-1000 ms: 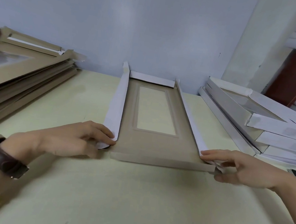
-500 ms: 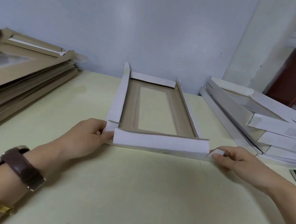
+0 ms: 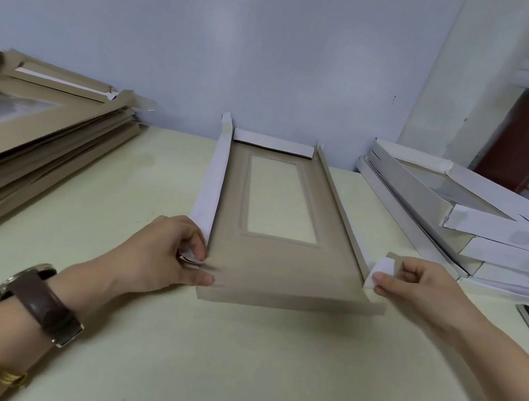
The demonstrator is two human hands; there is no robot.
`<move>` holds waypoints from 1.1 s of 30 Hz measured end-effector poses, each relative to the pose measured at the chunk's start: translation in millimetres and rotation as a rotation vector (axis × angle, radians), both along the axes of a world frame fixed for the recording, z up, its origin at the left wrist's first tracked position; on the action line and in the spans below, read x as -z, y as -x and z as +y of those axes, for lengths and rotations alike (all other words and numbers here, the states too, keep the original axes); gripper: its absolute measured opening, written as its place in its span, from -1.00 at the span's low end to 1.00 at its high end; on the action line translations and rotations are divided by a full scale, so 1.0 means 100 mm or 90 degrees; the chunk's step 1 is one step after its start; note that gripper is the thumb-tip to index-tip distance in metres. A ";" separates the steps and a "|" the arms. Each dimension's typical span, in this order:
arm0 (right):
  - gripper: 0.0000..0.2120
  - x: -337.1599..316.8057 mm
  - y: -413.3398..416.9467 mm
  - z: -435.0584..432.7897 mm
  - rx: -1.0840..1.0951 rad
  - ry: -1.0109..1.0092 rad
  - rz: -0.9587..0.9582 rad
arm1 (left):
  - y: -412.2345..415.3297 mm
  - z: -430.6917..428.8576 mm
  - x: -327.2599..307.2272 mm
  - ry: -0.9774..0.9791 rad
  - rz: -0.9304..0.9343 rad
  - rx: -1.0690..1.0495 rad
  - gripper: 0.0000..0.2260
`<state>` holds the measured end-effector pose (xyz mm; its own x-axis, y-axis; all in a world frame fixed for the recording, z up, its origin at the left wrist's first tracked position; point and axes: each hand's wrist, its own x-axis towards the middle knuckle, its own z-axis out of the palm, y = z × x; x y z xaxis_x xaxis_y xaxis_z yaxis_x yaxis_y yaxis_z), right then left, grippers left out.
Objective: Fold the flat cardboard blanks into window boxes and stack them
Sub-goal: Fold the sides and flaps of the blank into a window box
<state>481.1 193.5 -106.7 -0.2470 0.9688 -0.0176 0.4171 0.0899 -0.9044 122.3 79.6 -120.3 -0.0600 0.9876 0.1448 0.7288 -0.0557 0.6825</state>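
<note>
Leftmost, flat blanks [image 3: 42, 130] lie piled; my left hand [image 3: 161, 253] pinches the near-left tab [image 3: 192, 259] of the half-folded window-box blank [image 3: 279, 272] on the table [image 3: 229, 368], my right hand [image 3: 422, 291] pinches its white right tab [image 3: 383, 271]; finished boxes [image 3: 499, 237] stack right

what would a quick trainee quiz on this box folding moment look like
1. True or false: the near end flap of the window blank stands upright.
2. The right hand pinches: A) a white corner tab B) a tape roll C) scissors.
3. Fill in: the folded boxes are stacked to the ___ of the blank.

Key: 1 false, it lies flat on the table. 2 A. 3 right.
</note>
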 end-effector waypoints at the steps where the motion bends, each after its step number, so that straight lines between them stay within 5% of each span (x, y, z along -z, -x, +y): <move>1: -0.84 0.01 0.02 0.00 0.013 -0.050 -0.039 | 0.00 0.00 -0.01 0.001 -0.004 -0.007 -0.74; 9: -0.71 0.04 0.12 -0.16 -0.110 -0.309 -0.312 | 0.03 -0.04 0.01 -0.059 0.076 0.032 -0.86; 20: -0.77 -0.02 0.35 -0.19 -0.125 -0.380 -0.285 | -0.15 -0.05 -0.06 -0.174 0.146 -0.017 -0.73; 25: -0.83 -0.12 0.30 -0.29 -0.182 -0.393 -0.285 | -0.11 -0.11 -0.09 -0.129 0.164 0.074 -0.91; 29: -0.62 -0.17 0.18 -0.34 -0.233 -0.284 -0.291 | -0.04 -0.15 -0.13 -0.069 0.179 0.176 -0.48; 33: -0.51 -0.15 0.10 -0.34 -0.264 -0.309 -0.387 | -0.06 -0.12 -0.08 -0.089 0.251 0.181 -0.48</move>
